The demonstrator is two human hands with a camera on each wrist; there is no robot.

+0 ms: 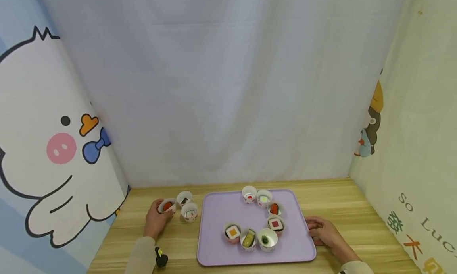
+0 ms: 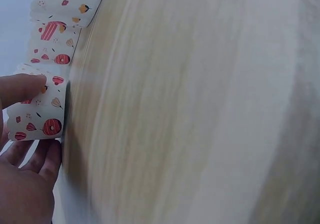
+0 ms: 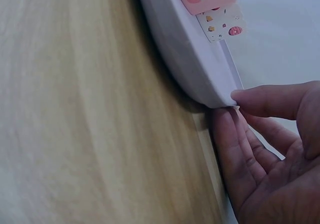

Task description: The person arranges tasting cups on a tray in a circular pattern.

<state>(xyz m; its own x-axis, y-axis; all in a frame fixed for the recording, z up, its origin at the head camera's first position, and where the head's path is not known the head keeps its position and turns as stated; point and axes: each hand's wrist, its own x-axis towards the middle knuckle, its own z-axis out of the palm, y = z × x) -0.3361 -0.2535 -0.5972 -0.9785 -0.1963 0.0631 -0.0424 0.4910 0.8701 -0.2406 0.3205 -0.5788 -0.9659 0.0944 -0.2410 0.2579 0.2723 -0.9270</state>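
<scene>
At the left, my left hand (image 1: 156, 219) grips a white printed paper cup (image 2: 37, 103) with thumb on one side and fingers on the other. An orange-red sushi-like piece (image 1: 168, 205) sits inside that cup. Two more paper cups (image 1: 189, 212) stand right beside it, one of them farther back. My right hand (image 1: 326, 234) is at the right edge of a lilac tray (image 1: 221, 210). In the right wrist view, its thumb (image 3: 250, 98) lies on the tray's rim with the other fingers underneath, pinching it.
Several paper cups with sushi-like pieces stand on the tray in a curve, from a back cup (image 1: 249, 194) round to a front-left cup (image 1: 232, 232). The wooden table (image 1: 185, 246) ends at a pale curtain (image 1: 228, 107) behind. Printed cloths hang at both sides.
</scene>
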